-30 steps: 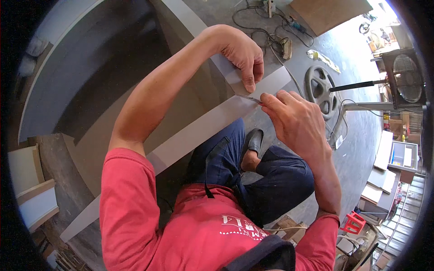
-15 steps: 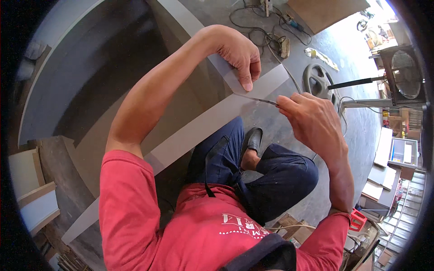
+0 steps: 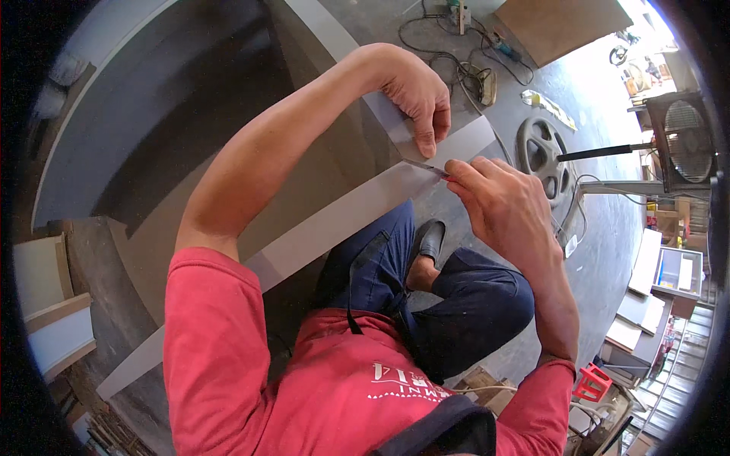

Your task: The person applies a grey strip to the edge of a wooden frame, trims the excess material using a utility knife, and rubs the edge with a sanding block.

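Observation:
My left hand [image 3: 418,102] is curled over a pale grey strip [image 3: 334,26] of a large grey-brown panel assembly [image 3: 167,114], its thumb down near the joint with a second pale strip [image 3: 304,228] that crosses diagonally. My right hand [image 3: 498,201] grips a thin metal blade [image 3: 426,168], whose end lies on that joint just below my left thumb. Whether the blade has a handle is hidden by my fingers. My bent legs and a dark shoe [image 3: 431,239] are beneath the diagonal strip.
Power tools [image 3: 506,49] with tangled cables and a brown board [image 3: 559,26] lie on the floor above. At right stand a pedestal fan [image 3: 684,140] with a round base [image 3: 541,152], stacked panels [image 3: 642,266] and a red plastic stool [image 3: 595,382]. White panels [image 3: 53,319] lean at left.
My right hand first moved right along with the blade, then came back left toward the joint. My left hand has stayed bent over the strip, shifting only slightly in view.

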Motion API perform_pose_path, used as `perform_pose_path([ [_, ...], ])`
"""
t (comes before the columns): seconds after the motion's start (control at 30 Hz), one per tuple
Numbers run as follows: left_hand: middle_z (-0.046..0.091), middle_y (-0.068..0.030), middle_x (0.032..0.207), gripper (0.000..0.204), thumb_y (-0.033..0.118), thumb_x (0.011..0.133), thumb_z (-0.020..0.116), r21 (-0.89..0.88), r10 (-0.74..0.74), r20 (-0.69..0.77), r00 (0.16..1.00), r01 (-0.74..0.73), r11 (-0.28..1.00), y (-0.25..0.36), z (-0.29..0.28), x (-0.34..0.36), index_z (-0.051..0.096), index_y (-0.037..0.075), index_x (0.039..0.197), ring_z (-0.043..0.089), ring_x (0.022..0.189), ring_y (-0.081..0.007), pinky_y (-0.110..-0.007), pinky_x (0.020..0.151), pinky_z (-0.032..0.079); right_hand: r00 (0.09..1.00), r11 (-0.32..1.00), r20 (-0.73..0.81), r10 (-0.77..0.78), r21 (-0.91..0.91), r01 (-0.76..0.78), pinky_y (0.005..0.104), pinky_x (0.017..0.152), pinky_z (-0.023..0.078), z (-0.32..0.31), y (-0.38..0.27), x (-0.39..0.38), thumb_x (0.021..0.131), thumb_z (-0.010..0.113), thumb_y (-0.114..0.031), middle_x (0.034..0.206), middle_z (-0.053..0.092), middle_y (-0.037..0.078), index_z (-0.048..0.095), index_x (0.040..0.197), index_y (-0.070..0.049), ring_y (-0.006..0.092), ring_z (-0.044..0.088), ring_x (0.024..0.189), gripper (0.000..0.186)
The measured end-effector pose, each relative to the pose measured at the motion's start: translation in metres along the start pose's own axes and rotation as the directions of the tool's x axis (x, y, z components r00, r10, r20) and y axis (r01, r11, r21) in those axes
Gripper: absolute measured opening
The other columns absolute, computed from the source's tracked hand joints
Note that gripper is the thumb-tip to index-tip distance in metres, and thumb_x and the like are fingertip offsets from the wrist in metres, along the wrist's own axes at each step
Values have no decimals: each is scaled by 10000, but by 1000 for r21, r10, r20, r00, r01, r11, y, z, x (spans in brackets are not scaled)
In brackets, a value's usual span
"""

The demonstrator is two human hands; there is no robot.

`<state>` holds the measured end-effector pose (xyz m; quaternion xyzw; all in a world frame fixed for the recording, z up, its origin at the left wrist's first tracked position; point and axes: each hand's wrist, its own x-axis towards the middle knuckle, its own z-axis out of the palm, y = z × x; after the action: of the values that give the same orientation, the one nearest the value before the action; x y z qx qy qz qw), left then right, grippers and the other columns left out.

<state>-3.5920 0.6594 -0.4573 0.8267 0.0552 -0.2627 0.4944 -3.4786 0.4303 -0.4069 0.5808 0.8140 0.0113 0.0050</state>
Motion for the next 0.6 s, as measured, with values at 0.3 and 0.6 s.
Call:
perform_pose_path([
  [0.3, 746, -14, 904, 369, 328, 803, 868, 12, 38, -5, 999, -38, 999, -1, 0, 0, 746, 56, 1019, 662, 834, -157, -351, 781, 508, 1000, 1000, -25, 17, -23, -18, 406, 632, 555, 5, -6, 3, 970, 633, -201, 844, 633, 52, 631, 1093, -140, 255, 689, 817, 138],
  [0.6, 754, -19, 897, 344, 310, 805, 864, 3, 11, 16, 1000, -11, 1000, 2, 0, -2, 752, 53, 1004, 671, 818, -158, -350, 763, 512, 991, 999, 136, -13, -41, 19, 428, 663, 562, -14, 0, 4, 852, 664, -89, 877, 680, 72, 601, 1078, -121, 279, 714, 873, 237],
])
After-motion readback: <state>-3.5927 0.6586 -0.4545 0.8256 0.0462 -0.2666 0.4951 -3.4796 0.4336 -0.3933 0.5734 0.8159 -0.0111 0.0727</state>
